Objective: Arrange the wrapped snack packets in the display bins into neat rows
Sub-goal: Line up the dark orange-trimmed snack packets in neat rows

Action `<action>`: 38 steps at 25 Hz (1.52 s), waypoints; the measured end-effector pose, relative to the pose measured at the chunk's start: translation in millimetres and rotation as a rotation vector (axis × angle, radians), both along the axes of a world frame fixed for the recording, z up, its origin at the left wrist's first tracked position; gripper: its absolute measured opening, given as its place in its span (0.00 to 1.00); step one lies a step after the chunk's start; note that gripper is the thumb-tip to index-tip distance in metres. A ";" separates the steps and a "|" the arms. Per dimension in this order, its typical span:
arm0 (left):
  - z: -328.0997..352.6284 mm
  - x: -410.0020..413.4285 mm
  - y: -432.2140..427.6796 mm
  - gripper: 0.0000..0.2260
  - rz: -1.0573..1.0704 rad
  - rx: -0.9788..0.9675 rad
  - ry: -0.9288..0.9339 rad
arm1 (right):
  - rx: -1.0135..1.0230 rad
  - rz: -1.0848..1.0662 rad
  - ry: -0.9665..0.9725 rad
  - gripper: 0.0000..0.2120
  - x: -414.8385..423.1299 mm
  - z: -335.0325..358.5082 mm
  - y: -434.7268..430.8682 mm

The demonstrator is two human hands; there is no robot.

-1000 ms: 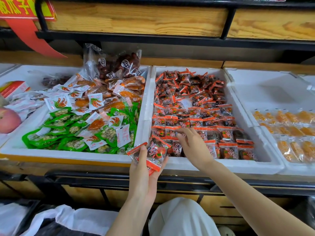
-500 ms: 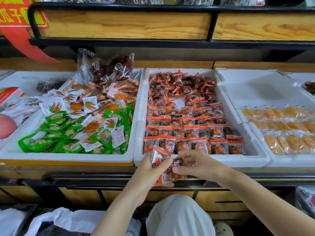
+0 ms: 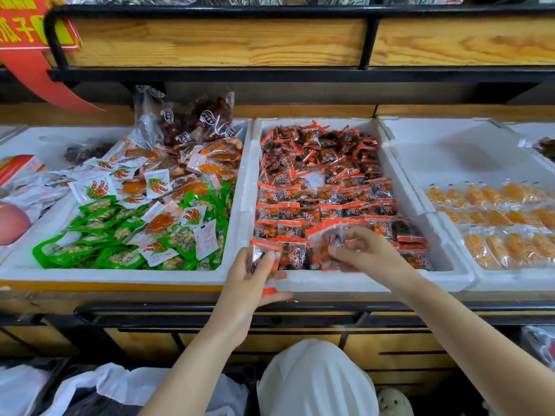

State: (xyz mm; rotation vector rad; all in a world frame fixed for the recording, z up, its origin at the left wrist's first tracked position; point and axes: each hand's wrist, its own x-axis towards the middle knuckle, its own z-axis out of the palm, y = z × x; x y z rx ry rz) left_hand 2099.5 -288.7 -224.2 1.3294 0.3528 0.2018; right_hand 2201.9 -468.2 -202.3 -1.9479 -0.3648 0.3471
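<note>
Right hand (image 3: 369,253) now pinches a red-edged clear snack packet (image 3: 324,235) above the white foam bin (image 3: 330,282); left hand (image 3: 249,280) still grips spare packets (image 3: 262,249).

Smeared packet (image 3: 324,235) in the right hand (image 3: 368,250): motion blur, print unreadable, and the hand hides part of the front row in the middle bin (image 3: 330,283). Left hand (image 3: 246,277) covers the lower half of the orange-edged packet (image 3: 265,244) it grips. Red sign (image 3: 27,31), pink fruit (image 3: 10,223) and far-right bin (image 3: 524,142) run off the frame edges; packet lettering too small to read.
</note>
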 end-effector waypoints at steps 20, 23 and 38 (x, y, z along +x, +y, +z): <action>-4.6 6.4 -7.9 0.15 0.003 -0.085 0.045 | -0.470 -0.113 -0.178 0.20 36.0 -41.8 34.7; -4.0 5.8 -8.4 0.15 0.002 -0.084 0.041 | -0.427 -0.122 -0.139 0.22 38.2 -40.3 34.7; -7.3 7.9 -17.1 0.15 -0.206 -0.055 0.040 | 0.087 0.075 -0.040 0.02 -25.1 -2.2 4.0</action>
